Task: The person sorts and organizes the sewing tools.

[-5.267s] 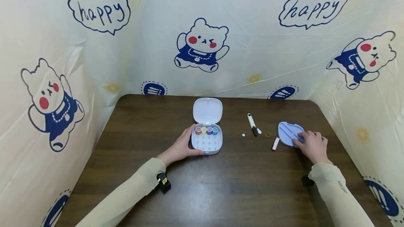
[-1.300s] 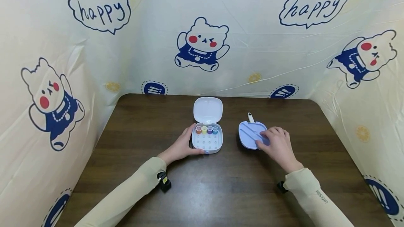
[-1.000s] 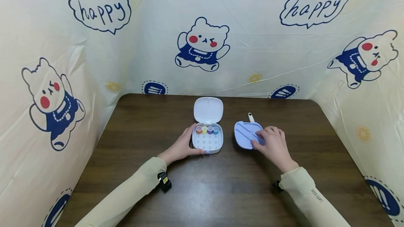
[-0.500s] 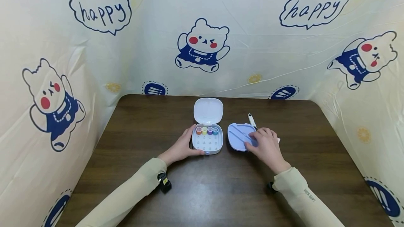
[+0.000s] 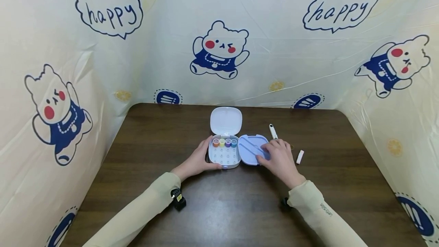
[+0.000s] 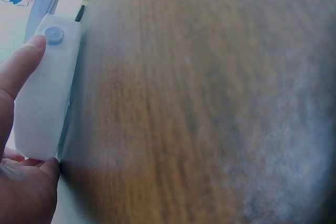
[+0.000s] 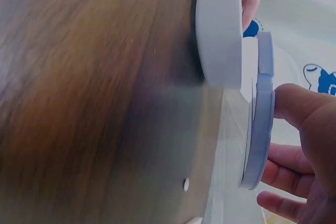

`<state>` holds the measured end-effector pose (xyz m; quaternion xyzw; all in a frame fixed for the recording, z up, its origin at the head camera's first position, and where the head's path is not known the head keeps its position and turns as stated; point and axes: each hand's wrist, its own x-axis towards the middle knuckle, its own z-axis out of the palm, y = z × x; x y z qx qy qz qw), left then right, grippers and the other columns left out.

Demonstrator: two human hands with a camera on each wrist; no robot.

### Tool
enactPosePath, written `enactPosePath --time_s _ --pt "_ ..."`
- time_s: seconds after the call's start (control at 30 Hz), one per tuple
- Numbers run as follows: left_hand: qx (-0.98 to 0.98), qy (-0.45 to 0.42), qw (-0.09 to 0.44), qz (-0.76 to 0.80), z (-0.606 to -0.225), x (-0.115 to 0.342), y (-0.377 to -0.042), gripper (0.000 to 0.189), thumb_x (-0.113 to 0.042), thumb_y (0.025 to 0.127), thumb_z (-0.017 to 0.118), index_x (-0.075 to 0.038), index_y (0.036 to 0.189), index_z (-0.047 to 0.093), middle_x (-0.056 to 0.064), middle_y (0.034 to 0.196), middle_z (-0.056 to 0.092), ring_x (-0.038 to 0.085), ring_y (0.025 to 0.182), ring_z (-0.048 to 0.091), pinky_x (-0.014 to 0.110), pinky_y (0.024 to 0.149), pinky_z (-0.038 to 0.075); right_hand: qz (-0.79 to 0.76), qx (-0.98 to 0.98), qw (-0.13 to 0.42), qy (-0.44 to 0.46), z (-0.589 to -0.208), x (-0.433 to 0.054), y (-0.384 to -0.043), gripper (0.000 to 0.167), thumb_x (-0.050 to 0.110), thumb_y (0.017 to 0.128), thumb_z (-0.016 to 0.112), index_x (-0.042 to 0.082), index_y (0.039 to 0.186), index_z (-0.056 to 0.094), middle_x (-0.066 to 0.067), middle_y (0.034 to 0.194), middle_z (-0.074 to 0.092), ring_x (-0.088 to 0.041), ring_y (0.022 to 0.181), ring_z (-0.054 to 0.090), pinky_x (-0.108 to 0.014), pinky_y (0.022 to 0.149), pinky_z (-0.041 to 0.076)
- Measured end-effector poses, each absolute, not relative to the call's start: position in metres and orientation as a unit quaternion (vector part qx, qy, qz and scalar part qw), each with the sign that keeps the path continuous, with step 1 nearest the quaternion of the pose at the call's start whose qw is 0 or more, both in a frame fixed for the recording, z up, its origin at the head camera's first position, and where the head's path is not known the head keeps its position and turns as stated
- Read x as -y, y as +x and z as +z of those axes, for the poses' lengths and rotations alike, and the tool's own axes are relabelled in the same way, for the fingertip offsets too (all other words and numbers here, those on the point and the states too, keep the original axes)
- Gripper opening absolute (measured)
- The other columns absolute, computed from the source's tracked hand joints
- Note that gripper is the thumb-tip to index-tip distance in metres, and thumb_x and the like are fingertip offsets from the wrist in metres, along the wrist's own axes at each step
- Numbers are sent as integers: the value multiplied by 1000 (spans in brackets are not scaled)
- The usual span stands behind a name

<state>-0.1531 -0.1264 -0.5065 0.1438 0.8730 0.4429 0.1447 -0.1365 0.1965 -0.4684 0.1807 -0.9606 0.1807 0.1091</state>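
Note:
My left hand [image 5: 197, 158] grips the left side of a small white case [image 5: 224, 164], thumb at the front near its round catch. The case's lid [image 5: 226, 120] stands open at the back. Several coloured caps or bobbins [image 5: 225, 143] stand in its back row, with rows of bare pegs in front. My right hand [image 5: 282, 163] pinches a light-blue slotted tray [image 5: 248, 148] between thumb and fingers, just right of the case. In the right wrist view the tray [image 7: 261, 124] is raised off the table, level with the case's upper edge.
Behind the right hand lies a white pen-like tool [image 5: 273, 130], partly covered. To the right of that hand is a small white block [image 5: 300, 157]. A small white disc [image 7: 186, 184] shows on the table in the right wrist view. A printed curtain surrounds the table.
My right hand has carried the blue tray leftward from the table's right side, past the pen-like tool, up to the case's right edge. The left hand and case have stayed put.

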Motion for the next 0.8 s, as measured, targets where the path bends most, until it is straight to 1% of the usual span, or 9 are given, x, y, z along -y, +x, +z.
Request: enactPosePath --time_s 0.13,0.33,0.53,0.8 --pt "-872 147 142 445 -508 126 -153 126 -48 80 90 -9 168 10 20 168 22 34 151 32 54 122 29 176 963 97 182 -468 -188 -138 40 37 89 81 3 110 77 -12 105 70 -36 112 55 -61 107 35" --pt "-871 146 141 447 -508 127 -153 125 -48 80 90 -8 168 10 20 168 22 34 151 32 54 122 29 174 960 108 190 -470 -178 -139 39 37 88 82 4 108 78 -11 103 71 -35 112 55 -58 104 36" --pt "-872 150 139 444 -508 127 -153 126 -46 80 91 -8 168 9 20 167 23 33 151 33 52 123 29 176 958 117 196 -472 -168 -139 38 36 86 83 4 106 78 -10 101 71 -35 111 55 -60 105 36" --pt "-870 153 138 449 -508 127 -153 125 -44 80 91 -8 168 10 20 167 24 33 149 35 52 122 30 172 959 108 199 -472 -155 -141 37 35 87 83 4 106 78 -9 100 70 -34 111 55 -57 106 36"
